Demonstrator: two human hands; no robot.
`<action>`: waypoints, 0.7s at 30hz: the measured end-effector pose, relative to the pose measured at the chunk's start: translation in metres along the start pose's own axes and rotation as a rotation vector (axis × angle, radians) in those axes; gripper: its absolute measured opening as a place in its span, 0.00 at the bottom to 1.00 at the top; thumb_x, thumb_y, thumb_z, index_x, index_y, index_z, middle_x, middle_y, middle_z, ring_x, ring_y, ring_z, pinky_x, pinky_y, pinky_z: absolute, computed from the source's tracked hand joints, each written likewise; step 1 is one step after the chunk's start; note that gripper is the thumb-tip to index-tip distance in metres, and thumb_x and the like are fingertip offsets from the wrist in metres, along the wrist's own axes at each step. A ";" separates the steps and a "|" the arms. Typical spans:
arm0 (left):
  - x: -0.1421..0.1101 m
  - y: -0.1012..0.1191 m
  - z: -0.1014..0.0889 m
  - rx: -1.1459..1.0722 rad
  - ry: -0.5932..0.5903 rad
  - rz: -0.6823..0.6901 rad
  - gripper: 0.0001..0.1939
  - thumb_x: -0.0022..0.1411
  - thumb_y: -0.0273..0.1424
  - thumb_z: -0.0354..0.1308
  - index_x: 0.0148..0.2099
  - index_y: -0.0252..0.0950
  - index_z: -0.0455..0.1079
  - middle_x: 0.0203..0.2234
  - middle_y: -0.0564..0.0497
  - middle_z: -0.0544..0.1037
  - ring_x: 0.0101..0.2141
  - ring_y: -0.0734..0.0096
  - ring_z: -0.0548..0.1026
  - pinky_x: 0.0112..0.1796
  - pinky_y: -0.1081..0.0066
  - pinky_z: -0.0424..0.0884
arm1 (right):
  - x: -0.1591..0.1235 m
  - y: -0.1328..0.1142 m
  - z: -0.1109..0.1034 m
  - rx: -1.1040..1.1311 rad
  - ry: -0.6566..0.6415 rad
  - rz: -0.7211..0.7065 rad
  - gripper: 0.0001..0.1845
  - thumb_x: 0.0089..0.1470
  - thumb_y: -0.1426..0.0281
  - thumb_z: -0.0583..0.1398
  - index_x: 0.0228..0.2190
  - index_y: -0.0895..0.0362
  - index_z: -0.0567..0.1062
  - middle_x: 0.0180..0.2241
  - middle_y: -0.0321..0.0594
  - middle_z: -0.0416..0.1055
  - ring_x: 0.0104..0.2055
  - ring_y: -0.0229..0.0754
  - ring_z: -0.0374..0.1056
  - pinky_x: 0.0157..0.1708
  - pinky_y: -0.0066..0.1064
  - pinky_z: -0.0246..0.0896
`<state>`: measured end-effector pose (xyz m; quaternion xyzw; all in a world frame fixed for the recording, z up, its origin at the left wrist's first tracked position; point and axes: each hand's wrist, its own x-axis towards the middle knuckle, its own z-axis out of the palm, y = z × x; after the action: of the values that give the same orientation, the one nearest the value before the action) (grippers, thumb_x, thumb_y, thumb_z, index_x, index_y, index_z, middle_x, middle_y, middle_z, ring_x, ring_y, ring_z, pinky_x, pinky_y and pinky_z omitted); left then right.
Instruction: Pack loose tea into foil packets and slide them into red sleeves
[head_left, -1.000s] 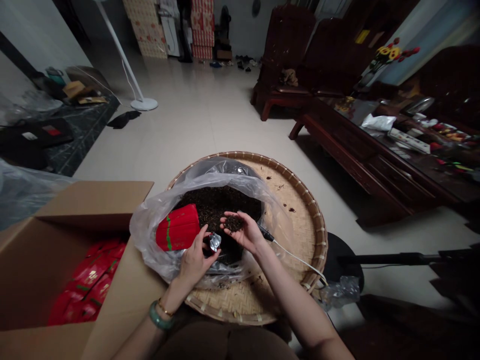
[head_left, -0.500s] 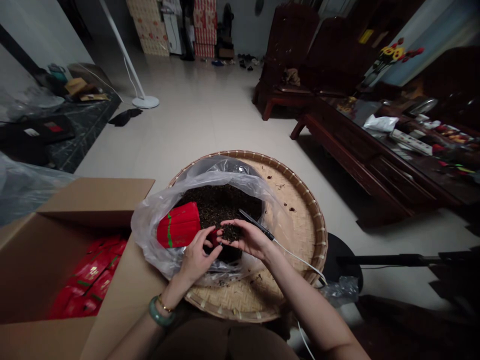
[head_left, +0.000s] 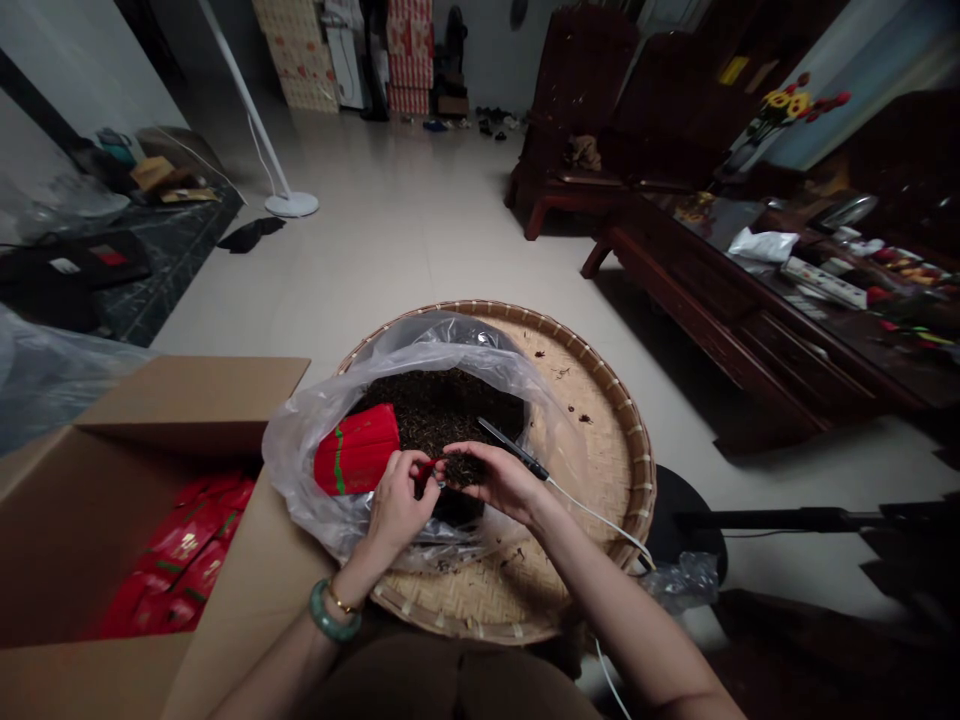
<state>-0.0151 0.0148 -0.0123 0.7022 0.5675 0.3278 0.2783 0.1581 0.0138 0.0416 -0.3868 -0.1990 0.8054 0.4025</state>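
Note:
My left hand [head_left: 403, 496] has its fingers and thumb closed on a small red packet [head_left: 427, 470], mostly hidden by the fingers. Cupped in my right hand [head_left: 501, 482] is a heap of dark dried leaves [head_left: 461, 467], like loose tea, right beside the packet. Both hands are over a clear plastic bag [head_left: 296, 450], its mouth spread wide and more dark leaves [head_left: 450, 405] inside. A red bundle with a green stripe [head_left: 364, 455] lies in the bag's left side. Close to my right hand, a slim black tool [head_left: 517, 450] with a white cable rests across the leaves.
The bag stands on a round woven bamboo tray [head_left: 637, 430] with leaf bits scattered on it. To the left, an open cardboard box [head_left: 247, 560] holds several red packets [head_left: 184, 545]. A black stand [head_left: 772, 520] is at the right, beyond it a dark wooden table [head_left: 675, 300].
My left hand's fingers have closed in a tighter pinch around the red packet. My right hand has curled a little more around its leaves and tipped slightly toward the packet.

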 end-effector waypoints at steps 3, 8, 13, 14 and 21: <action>0.002 -0.003 0.002 -0.075 -0.047 -0.091 0.09 0.52 0.27 0.52 0.39 0.37 0.62 0.17 0.61 0.62 0.19 0.76 0.65 0.23 0.77 0.61 | -0.004 -0.003 0.002 -0.043 0.007 0.006 0.14 0.50 0.64 0.61 0.37 0.60 0.76 0.35 0.42 0.76 0.39 0.40 0.71 0.44 0.32 0.64; 0.005 0.001 0.002 -0.200 -0.069 -0.111 0.08 0.54 0.29 0.52 0.38 0.38 0.60 0.16 0.62 0.62 0.18 0.78 0.64 0.22 0.78 0.60 | -0.010 -0.009 0.002 -0.096 -0.017 0.038 0.13 0.50 0.65 0.62 0.37 0.58 0.76 0.36 0.42 0.76 0.39 0.39 0.71 0.44 0.32 0.64; 0.006 0.007 0.001 -0.275 -0.093 -0.111 0.06 0.54 0.30 0.53 0.35 0.38 0.60 0.17 0.61 0.63 0.18 0.78 0.65 0.20 0.79 0.60 | -0.011 -0.012 0.002 -0.150 -0.026 0.043 0.14 0.49 0.65 0.63 0.38 0.58 0.76 0.37 0.40 0.75 0.37 0.37 0.71 0.43 0.30 0.64; 0.005 0.008 0.000 -0.288 -0.099 -0.106 0.05 0.54 0.31 0.52 0.33 0.38 0.59 0.17 0.61 0.63 0.17 0.78 0.65 0.19 0.79 0.59 | -0.011 -0.012 0.001 -0.163 -0.014 0.045 0.14 0.49 0.64 0.63 0.38 0.58 0.76 0.36 0.40 0.75 0.37 0.37 0.71 0.42 0.30 0.64; 0.001 0.016 -0.008 -0.147 -0.150 0.081 0.04 0.55 0.26 0.50 0.30 0.37 0.64 0.20 0.57 0.67 0.21 0.78 0.67 0.22 0.80 0.62 | -0.009 -0.015 -0.002 -0.172 -0.002 0.035 0.15 0.47 0.65 0.64 0.37 0.59 0.76 0.34 0.39 0.75 0.35 0.38 0.72 0.42 0.32 0.64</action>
<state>-0.0115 0.0129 0.0051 0.7247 0.4908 0.3259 0.3572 0.1705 0.0160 0.0541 -0.4226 -0.2614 0.7926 0.3535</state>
